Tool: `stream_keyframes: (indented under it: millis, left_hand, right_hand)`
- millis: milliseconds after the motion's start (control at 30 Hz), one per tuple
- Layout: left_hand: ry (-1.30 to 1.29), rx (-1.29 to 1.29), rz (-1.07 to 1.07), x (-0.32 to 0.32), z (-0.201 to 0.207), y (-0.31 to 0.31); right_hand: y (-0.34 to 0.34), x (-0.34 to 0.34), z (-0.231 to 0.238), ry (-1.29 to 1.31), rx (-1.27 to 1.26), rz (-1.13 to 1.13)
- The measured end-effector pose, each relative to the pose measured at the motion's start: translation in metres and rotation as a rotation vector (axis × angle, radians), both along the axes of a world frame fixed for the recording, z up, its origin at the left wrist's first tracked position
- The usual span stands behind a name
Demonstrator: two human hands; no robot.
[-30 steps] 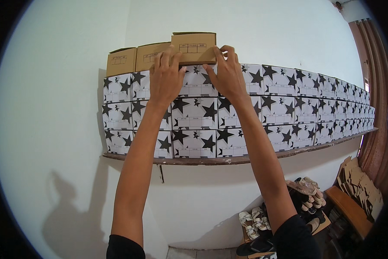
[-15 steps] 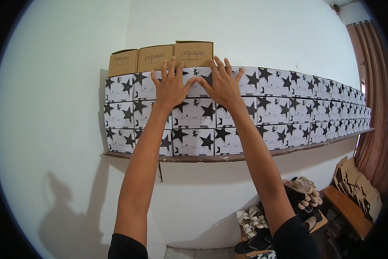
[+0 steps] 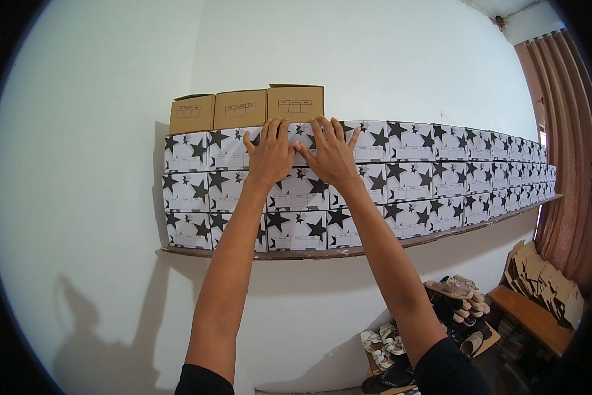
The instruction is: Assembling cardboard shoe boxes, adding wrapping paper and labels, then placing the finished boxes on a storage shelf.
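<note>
My left hand and my right hand are raised side by side, palms forward and fingers apart. Both are at the front of a white star-patterned box in the top row, their thumbs nearly meeting. The fingertips come up to the lower edge of a brown cardboard box on top of that row. Neither hand has anything in its grasp. Whether the palms press on the box cannot be made out. Two more brown boxes stand to the left of the first.
Three rows of star-patterned boxes run along a wall shelf. Below on the right are a pile of sandals, a wooden bench and flattened cardboard. A brown curtain hangs at far right.
My hands have come a little closer together and sit slightly lower against the boxes. The view has tilted, so the shelf and boxes appear lower in the picture.
</note>
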State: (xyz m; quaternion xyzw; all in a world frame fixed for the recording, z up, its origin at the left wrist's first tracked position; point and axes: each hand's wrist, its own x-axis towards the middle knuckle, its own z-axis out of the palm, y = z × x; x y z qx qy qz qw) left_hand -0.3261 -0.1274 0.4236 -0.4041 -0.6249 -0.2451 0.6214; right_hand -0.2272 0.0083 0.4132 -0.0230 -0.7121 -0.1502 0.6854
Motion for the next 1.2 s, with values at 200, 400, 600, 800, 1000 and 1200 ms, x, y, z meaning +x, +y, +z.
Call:
stream_keyframes:
  millis: [200,400,600,800,1000,1200]
  left_hand:
    - [0.018,-0.005,-0.005,-0.003,-0.003,-0.002]
    - [-0.062,-0.013,-0.017,-0.003,-0.006,0.000]
    - [-0.081,-0.027,0.043,0.002,-0.006,0.004]
    - [-0.141,0.090,-0.369,0.062,-0.054,-0.012]
    - [-0.562,0.003,-1.202,0.173,-0.183,-0.008]
    - [-1.074,-0.208,-1.533,0.271,-0.301,0.069]
  right_hand:
    - [-0.002,-0.003,-0.001,-0.018,-0.040,0.005]
    - [-0.007,-0.009,-0.003,-0.013,-0.069,0.005]
    - [-0.007,-0.001,-0.007,-0.043,-0.084,0.000]
    - [-0.025,0.059,-0.052,-0.146,-0.149,0.105]
    - [-0.009,0.189,-0.145,-0.330,-0.262,0.482]
    - [0.062,0.341,-0.267,-0.406,-0.633,0.361]
